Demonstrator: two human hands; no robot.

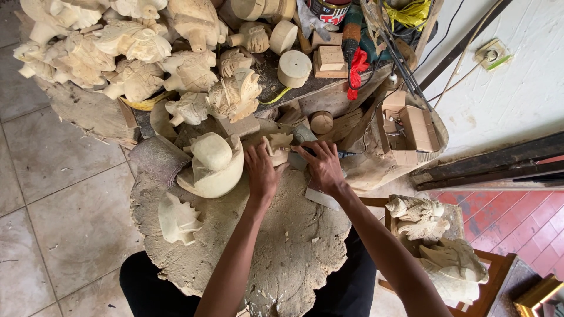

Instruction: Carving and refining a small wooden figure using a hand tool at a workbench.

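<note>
I am steadying a small pale carved wooden piece (pixel 277 148) on the rough round wood surface (pixel 282 246).
My left hand (pixel 260 173) presses on it; my right hand (pixel 322 167) grips a grey tool (pixel 298 159). Next I must cut gently.

Two hands (pixel 261 173) (pixel 323 167), two pale carvings (pixel 214 164) (pixel 176 220) on one stump (pixel 282 246), one open cardboard box (pixel 408 126), three round wooden blocks (pixel 294 68) (pixel 283 36) (pixel 321 122)

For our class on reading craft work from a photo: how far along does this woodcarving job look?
Done, apparently: a heap of carved pale figures at the bench's far end. In hand: the left hand presses a small carved piece on the wood slab, while the right hand grips something beside it, too hidden to identify. Left: rough rounded blanks and plain wooden cylinders look uncarved.
</note>
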